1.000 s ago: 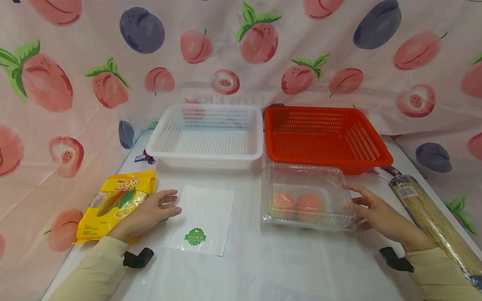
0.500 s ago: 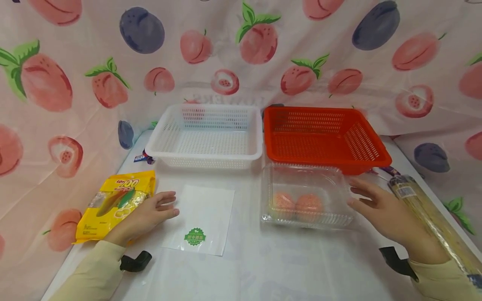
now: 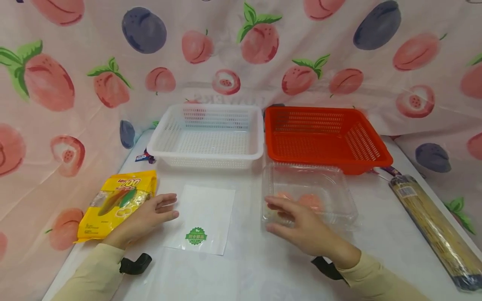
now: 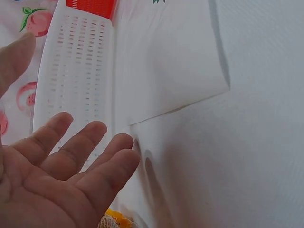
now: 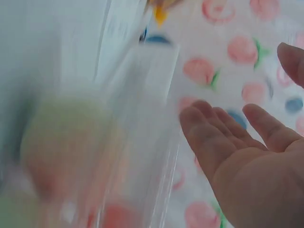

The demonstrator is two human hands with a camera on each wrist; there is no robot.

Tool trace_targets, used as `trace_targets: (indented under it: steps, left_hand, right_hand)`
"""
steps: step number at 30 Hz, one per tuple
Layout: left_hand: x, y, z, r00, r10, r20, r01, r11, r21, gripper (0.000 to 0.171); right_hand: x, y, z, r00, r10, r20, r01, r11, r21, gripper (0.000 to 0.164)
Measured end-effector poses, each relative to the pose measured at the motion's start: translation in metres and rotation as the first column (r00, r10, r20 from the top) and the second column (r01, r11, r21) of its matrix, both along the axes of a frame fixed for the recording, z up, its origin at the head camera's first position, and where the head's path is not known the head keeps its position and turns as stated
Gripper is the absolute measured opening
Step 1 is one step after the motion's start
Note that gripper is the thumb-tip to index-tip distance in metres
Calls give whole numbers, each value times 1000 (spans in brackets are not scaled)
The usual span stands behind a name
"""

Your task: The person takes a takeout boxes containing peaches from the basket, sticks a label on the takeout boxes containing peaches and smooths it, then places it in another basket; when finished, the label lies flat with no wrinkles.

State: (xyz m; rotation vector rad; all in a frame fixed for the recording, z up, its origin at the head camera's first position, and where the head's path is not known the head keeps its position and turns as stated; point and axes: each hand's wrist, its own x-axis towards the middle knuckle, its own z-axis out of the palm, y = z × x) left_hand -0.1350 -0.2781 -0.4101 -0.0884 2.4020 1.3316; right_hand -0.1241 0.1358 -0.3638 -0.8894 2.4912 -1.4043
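Note:
My left hand (image 3: 148, 215) hovers at the left with relaxed fingers and holds nothing. It is between a yellow candy bag (image 3: 109, 205), partly behind the forearm, and a flat white bag with a green label (image 3: 205, 209). In the left wrist view, the fingers (image 4: 102, 175) are spread and apart from the white bag (image 4: 175, 61). My right hand (image 3: 308, 230), also holding nothing, is in front of a clear plastic box (image 3: 335, 184) and covers part of it. Two pinkish round fruits (image 3: 310, 202) lie inside. The right wrist view is blurred around the box.
Behind stand a white basket (image 3: 205, 156) and a red basket (image 3: 320, 159), side by side. Along the right edge lies a long clear packet of tan sticks (image 3: 433, 230). A small purple wrapper (image 3: 149, 157) pokes out left of the white basket.
My right hand has come away from the box's right side and swung left to its front. The box stays in place. My left hand has barely moved.

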Motion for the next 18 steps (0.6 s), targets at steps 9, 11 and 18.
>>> trace_targets:
  steps: [9, 11, 18]
  left_hand:
    - [2, -3, 0, 1000, -2, 5, 2, 999, 40, 76]
    - [3, -2, 1, 1000, -5, 12, 5, 999, 45, 76]
    - [6, -2, -2, 999, -12, 36, 10, 998, 67, 76]
  right_hand:
    - [0, -56, -24, 974, 146, 173, -155, 987, 38, 59]
    - [-3, -66, -29, 967, 149, 208, -165, 984, 62, 61]
    - [-7, -85, -38, 969, 60, 241, -110, 973, 202, 65]
